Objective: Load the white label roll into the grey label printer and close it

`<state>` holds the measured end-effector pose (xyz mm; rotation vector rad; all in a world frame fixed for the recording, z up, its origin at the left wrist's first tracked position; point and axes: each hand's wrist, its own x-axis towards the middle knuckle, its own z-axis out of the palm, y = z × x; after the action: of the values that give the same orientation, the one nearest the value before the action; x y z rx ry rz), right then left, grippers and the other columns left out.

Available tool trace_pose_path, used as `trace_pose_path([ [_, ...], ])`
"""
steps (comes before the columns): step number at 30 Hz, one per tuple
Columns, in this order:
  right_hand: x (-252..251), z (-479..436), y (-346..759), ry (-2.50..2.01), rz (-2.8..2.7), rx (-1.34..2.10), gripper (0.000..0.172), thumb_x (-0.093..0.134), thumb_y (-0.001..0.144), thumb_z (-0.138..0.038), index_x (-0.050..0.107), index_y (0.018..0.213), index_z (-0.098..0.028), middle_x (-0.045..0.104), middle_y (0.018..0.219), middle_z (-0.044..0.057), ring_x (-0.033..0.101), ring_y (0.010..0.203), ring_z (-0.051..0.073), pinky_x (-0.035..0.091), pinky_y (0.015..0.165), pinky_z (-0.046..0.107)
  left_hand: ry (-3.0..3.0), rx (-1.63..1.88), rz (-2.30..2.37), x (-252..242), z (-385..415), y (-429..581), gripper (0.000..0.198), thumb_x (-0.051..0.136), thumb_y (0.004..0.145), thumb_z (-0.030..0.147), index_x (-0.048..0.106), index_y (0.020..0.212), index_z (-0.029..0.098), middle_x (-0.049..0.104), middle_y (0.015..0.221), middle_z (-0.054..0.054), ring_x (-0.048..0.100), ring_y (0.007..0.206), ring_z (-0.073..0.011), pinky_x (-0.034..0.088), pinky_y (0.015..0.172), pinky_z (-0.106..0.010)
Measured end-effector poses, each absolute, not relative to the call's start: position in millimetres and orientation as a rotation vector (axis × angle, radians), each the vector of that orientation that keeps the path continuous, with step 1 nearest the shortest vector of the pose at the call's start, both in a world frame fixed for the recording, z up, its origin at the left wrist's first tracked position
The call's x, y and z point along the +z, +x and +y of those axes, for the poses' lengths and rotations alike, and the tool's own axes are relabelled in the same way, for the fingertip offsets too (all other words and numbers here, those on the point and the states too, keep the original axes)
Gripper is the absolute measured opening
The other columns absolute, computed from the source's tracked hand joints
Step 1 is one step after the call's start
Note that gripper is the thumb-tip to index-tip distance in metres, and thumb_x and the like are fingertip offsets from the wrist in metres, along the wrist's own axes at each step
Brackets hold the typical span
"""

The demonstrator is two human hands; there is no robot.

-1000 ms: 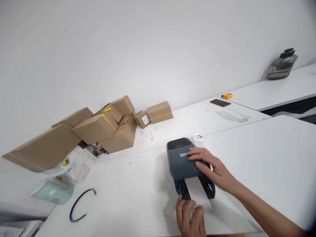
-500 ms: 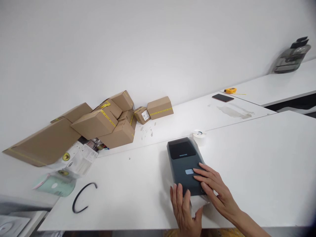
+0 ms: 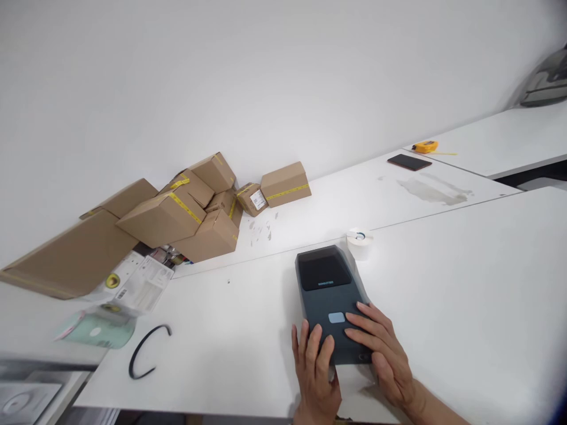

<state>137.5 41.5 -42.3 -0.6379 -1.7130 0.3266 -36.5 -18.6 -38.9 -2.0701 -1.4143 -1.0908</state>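
A dark blue-grey label printer (image 3: 316,304) with a black window and a pale blue button stands on the white table. My left hand (image 3: 315,372) holds its front left edge, fingers spread over the top and thumb at the front. My right hand (image 3: 383,348) grips the right side. Two of its fingers lie on the top beside the button, and the thumb is bent near the front corner. Directly behind the printer stands a white label roll (image 3: 359,245). The thumb tips and the underside of the printer are hidden.
Cardboard boxes (image 3: 162,218) are piled at the back left, beside plastic packets (image 3: 144,283) and a green pouch (image 3: 104,330). A black curved band (image 3: 142,354) lies front left. A phone (image 3: 410,162) and a yellow tape measure (image 3: 425,147) lie at the back right.
The view has shifted slightly. The printer looks larger and its front edge sits lower in the picture. My left hand has moved left along the front; white paper visible there earlier is no longer distinct.
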Motion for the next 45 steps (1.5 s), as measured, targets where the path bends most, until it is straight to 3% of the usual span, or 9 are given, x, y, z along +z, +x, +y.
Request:
trace_pose_path([
  [12, -42, 41, 134, -0.642, -1.677, 0.276, 0.042, 0.036, 0.09, -0.012, 0.065, 0.117, -0.024, 0.069, 0.121, 0.007, 0.051, 0.129, 0.029, 0.04, 0.104, 0.056, -2.066, -1.108, -1.433, -41, -19, -35, 0.036, 0.037, 0.099, 0.036, 0.051, 0.126, 0.018, 0.061, 0.125, -0.013, 0.04, 0.14, -0.0292, 0.04, 0.111, -0.054],
  [16, -40, 42, 138, -0.637, -1.714, 0.305, 0.038, 0.038, 0.093, -0.016, 0.065, 0.119, -0.024, 0.067, 0.125, 0.007, 0.049, 0.131, 0.029, 0.039, 0.106, 0.055, -2.06, -1.109, -1.433, -37, -20, -34, 0.036, 0.041, 0.097, 0.03, 0.05, 0.129, 0.015, 0.059, 0.129, -0.015, 0.039, 0.14, -0.0297, 0.042, 0.109, -0.052],
  [20, -35, 38, 147, -0.63, -1.786, 0.487, 0.037, 0.035, 0.099, -0.028, 0.062, 0.125, -0.025, 0.063, 0.132, 0.006, 0.042, 0.137, 0.03, 0.033, 0.111, 0.056, -2.053, -1.068, -1.51, -32, -32, -23, 0.042, 0.056, 0.09, 0.029, 0.051, 0.129, 0.013, 0.055, 0.134, -0.019, 0.037, 0.14, -0.0337, 0.047, 0.104, -0.053],
  [23, -31, 34, 149, -0.684, -1.725, 0.672, 0.04, 0.029, 0.102, -0.037, 0.059, 0.127, -0.028, 0.062, 0.133, 0.005, 0.038, 0.139, 0.029, 0.033, 0.111, 0.057, -1.936, -1.066, -1.558, -34, -47, -12, 0.033, 0.067, 0.084, 0.025, 0.061, 0.116, 0.018, 0.052, 0.136, -0.017, 0.035, 0.14, -0.036, 0.045, 0.103, -0.055],
  [26, -27, 31, 147, -0.71, -1.65, 0.731, 0.039, 0.027, 0.103, -0.04, 0.06, 0.123, -0.032, 0.064, 0.13, 0.004, 0.039, 0.138, 0.029, 0.033, 0.111, 0.058, -1.85, -1.119, -1.508, -35, -55, -4, 0.016, 0.068, 0.081, 0.014, 0.069, 0.094, 0.023, 0.057, 0.127, -0.011, 0.039, 0.135, -0.033, 0.039, 0.106, -0.058],
  [29, -25, 30, 146, -0.713, -1.639, 0.739, 0.038, 0.028, 0.103, -0.038, 0.061, 0.121, -0.032, 0.064, 0.129, 0.004, 0.039, 0.138, 0.029, 0.034, 0.11, 0.059, -1.82, -1.175, -1.474, -32, -56, 0, 0.023, 0.065, 0.079, 0.001, 0.069, 0.082, 0.024, 0.061, 0.11, -0.009, 0.048, 0.119, -0.0272, 0.038, 0.104, -0.054],
  [38, -17, 30, 146, -0.777, -1.785, 0.548, 0.036, 0.03, 0.102, -0.032, 0.059, 0.123, -0.032, 0.063, 0.125, 0.004, 0.043, 0.134, 0.028, 0.037, 0.105, 0.055, -1.829, -1.192, -1.498, -31, -59, 1, 0.026, 0.062, 0.08, -0.001, 0.067, 0.083, 0.024, 0.063, 0.088, -0.004, 0.055, 0.096, -0.02, 0.04, 0.098, -0.045],
  [42, -9, 28, 141, -0.885, -1.917, 0.342, 0.036, 0.036, 0.1, -0.032, 0.059, 0.127, -0.035, 0.061, 0.123, 0.005, 0.046, 0.13, 0.028, 0.041, 0.1, 0.05, -1.873, -1.236, -1.569, -46, -78, -1, 0.017, 0.057, 0.085, 0.01, 0.065, 0.092, 0.023, 0.065, 0.101, -0.008, 0.057, 0.103, -0.0223, 0.041, 0.1, -0.045],
  [45, -3, 25, 136, -0.954, -1.955, 0.195, 0.034, 0.039, 0.099, -0.032, 0.06, 0.126, -0.032, 0.06, 0.122, 0.006, 0.05, 0.125, 0.028, 0.044, 0.094, 0.045, -1.75, -1.361, -1.611, -67, -94, -7, 0.022, 0.052, 0.086, 0.013, 0.063, 0.104, 0.022, 0.067, 0.108, -0.01, 0.057, 0.11, -0.0245, 0.044, 0.098, -0.045],
])
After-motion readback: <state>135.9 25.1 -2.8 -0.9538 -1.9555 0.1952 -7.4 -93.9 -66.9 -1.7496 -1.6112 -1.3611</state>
